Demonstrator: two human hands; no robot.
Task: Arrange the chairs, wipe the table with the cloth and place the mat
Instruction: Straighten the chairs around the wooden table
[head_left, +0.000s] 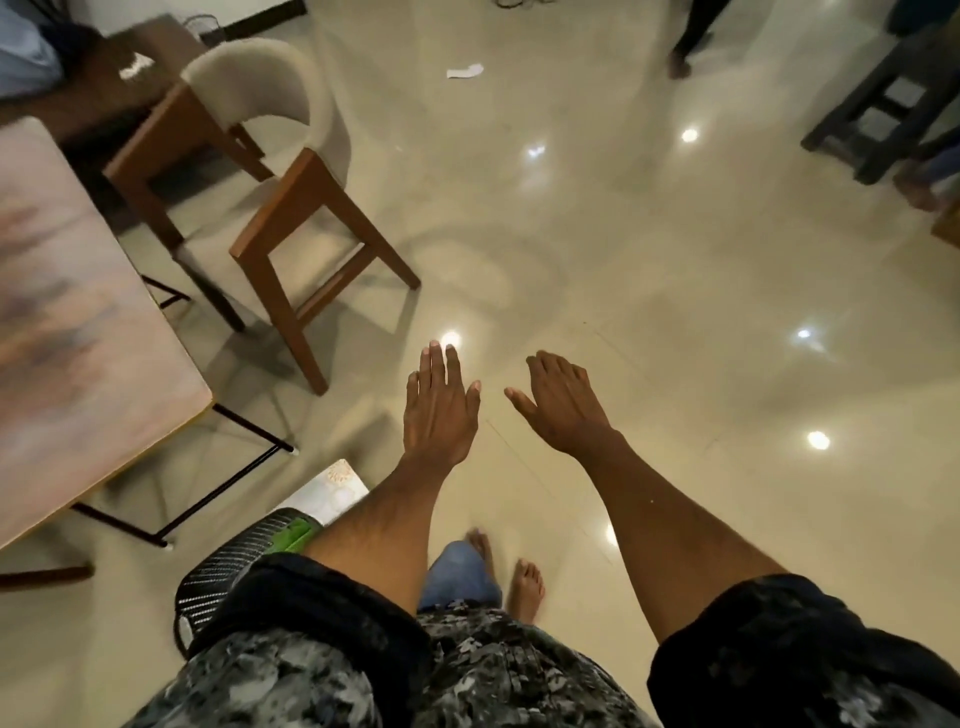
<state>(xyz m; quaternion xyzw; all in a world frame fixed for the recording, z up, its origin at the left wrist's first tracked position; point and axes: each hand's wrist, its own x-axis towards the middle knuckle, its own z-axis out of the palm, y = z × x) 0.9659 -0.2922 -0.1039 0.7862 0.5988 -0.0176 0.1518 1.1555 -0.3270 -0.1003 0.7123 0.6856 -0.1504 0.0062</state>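
No text, label, brand, number or sign can be read anywhere in the head view. The white paper scrap (465, 71) on the floor is too small and blurred to show any writing, and the pale mat (332, 493) bears only a faint ornament, not letters.

Table (78, 312) runs off the left edge, its top smeared by motion blur. My left forearm (379, 525) covers part of a pale flat sheet (332, 493) on the floor; can't tell what it is. Dark stool (878, 114) cut by right edge.
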